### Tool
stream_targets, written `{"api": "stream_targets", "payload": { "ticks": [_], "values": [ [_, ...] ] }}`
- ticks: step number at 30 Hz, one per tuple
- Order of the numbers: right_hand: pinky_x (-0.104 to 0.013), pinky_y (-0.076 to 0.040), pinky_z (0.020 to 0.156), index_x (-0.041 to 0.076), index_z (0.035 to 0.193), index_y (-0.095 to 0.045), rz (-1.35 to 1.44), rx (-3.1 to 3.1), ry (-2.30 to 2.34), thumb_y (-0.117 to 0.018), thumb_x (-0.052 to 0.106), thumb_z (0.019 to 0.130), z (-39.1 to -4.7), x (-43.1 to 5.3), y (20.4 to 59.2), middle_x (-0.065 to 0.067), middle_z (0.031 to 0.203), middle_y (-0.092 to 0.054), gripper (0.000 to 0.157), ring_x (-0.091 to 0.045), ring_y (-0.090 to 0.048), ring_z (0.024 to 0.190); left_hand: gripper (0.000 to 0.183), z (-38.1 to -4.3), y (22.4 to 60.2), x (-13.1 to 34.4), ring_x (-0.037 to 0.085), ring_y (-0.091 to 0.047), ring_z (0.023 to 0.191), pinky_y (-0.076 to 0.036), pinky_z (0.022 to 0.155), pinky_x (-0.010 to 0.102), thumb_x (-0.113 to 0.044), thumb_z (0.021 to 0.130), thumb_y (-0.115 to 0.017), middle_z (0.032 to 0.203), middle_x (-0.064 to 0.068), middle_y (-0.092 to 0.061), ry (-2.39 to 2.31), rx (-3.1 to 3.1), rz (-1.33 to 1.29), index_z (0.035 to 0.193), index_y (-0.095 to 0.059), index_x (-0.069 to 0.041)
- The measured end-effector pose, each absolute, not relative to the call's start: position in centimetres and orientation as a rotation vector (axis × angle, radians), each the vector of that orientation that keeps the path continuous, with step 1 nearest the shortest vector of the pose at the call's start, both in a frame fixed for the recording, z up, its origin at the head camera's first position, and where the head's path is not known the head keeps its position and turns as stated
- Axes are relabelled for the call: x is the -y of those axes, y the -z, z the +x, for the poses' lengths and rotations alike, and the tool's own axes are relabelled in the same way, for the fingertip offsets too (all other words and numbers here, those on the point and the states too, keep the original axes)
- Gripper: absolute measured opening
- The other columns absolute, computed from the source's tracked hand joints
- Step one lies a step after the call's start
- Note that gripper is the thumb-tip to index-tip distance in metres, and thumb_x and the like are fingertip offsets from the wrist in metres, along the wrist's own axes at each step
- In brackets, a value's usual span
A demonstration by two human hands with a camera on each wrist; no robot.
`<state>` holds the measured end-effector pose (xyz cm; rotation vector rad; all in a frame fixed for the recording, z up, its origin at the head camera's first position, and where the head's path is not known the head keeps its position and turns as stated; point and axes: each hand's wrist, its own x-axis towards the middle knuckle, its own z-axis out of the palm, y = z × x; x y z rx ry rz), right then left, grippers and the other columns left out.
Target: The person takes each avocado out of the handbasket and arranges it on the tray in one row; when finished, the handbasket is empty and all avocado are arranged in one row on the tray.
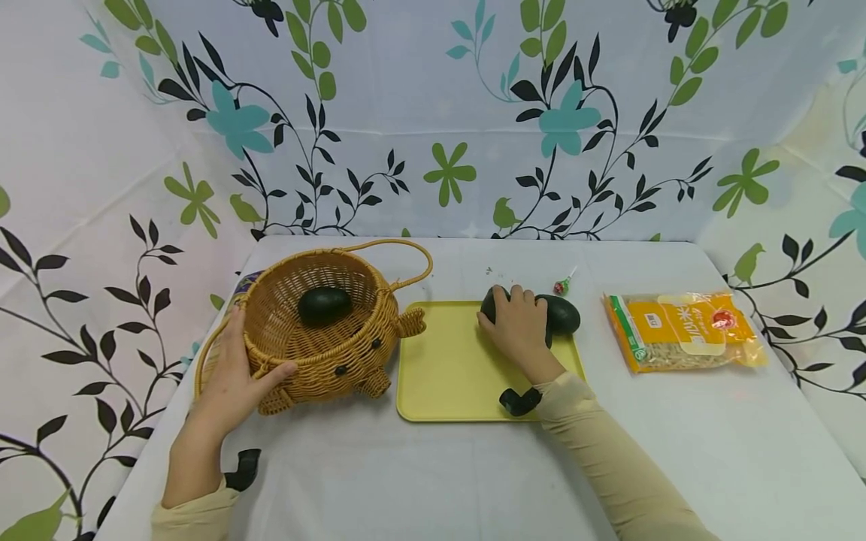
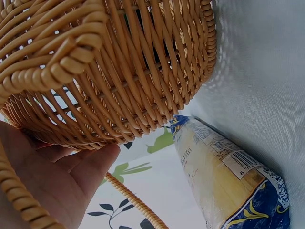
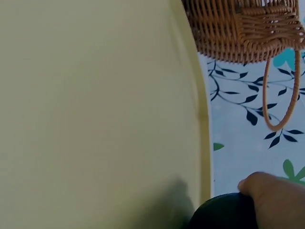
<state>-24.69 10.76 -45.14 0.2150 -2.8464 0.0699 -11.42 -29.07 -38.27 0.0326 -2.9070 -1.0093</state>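
My left hand (image 1: pixel 233 379) grips the left side of a wicker basket (image 1: pixel 338 368) shaped like an animal, thumb over the near side. The basket is tilted with its mouth facing me, and a dark green avocado (image 1: pixel 325 306) lies inside. In the left wrist view the fingers and thumb hold the woven basket (image 2: pixel 138 71). My right hand (image 1: pixel 519 330) grips another dark avocado (image 1: pixel 489 304) over the right part of a yellow tray (image 1: pixel 446 376); the right wrist view shows this avocado (image 3: pixel 224 212) partly. A further avocado (image 1: pixel 561 314) lies just right of that hand.
An orange and clear food bag (image 1: pixel 686 330) lies to the right of the tray. Behind the tray is a small wrapped lollipop (image 1: pixel 561 286). A blue and clear packet with a barcode (image 2: pixel 224 171) lies beside the basket, mostly hidden from the head view.
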Motion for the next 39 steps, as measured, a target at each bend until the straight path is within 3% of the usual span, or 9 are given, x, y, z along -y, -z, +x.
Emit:
{"api": "stream_targets", "payload": {
  "ticks": [7, 14, 22, 28, 39],
  "values": [
    [-0.047, -0.045, 0.068, 0.009, 0.119, -0.059, 0.273, 2.726, -0.111, -0.06, 0.051, 0.084, -25.4, -11.0, 45.7, -0.017, 0.102, -0.06, 0.055, -0.036, -0.057, 0.088, 0.11, -11.4, 38.3, 29.1, 0.052, -0.002, 0.141, -0.02, 0.097, 0.077, -0.046, 0.084, -0.065, 0.158, 0.014, 0.015, 1.007, 2.907, 0.033, 0.15, 0.019, -0.022],
    [-0.046, -0.045, 0.065, 0.007, 0.097, -0.065, 0.328, 2.653, -0.123, -0.06, 0.043, 0.085, -26.4, -10.7, 45.2, -0.014, 0.097, -0.061, 0.038, -0.034, -0.056, 0.085, 0.11, -11.4, 38.5, 29.0, 0.05, 0.0, 0.143, -0.018, 0.099, 0.076, -0.046, 0.084, -0.066, 0.158, 0.011, 0.017, 1.03, 2.897, 0.024, 0.15, 0.018, -0.022],
    [-0.044, -0.046, 0.065, 0.008, 0.09, -0.068, 0.452, 2.584, -0.101, -0.062, 0.033, 0.087, -27.4, -10.4, 44.8, -0.011, 0.089, -0.065, 0.027, -0.031, -0.057, 0.081, 0.11, -11.3, 38.3, 29.0, 0.05, 0.0, 0.143, -0.019, 0.099, 0.077, -0.046, 0.084, -0.066, 0.158, 0.009, 0.017, 1.03, 2.895, 0.033, 0.15, 0.018, -0.023],
    [-0.043, -0.047, 0.066, 0.01, 0.09, -0.071, 0.512, 2.565, -0.125, -0.064, 0.034, 0.086, -27.3, -10.5, 44.7, -0.009, 0.086, -0.068, 0.025, -0.03, -0.059, 0.081, 0.11, -11.3, 38.3, 29.0, 0.05, -0.001, 0.142, -0.019, 0.098, 0.077, -0.046, 0.083, -0.067, 0.158, 0.009, 0.017, 1.028, 2.895, 0.034, 0.15, 0.018, -0.023],
    [-0.046, -0.05, 0.066, 0.009, 0.098, -0.069, 0.636, 2.578, -0.165, -0.07, 0.029, 0.08, -25.6, -10.8, 44.7, -0.012, 0.098, -0.063, 0.027, -0.032, -0.057, 0.092, 0.11, -11.3, 38.3, 29.0, 0.05, -0.001, 0.142, -0.019, 0.098, 0.077, -0.047, 0.083, -0.067, 0.158, 0.009, 0.017, 1.021, 2.898, 0.042, 0.15, 0.018, -0.023]
  ]
}}
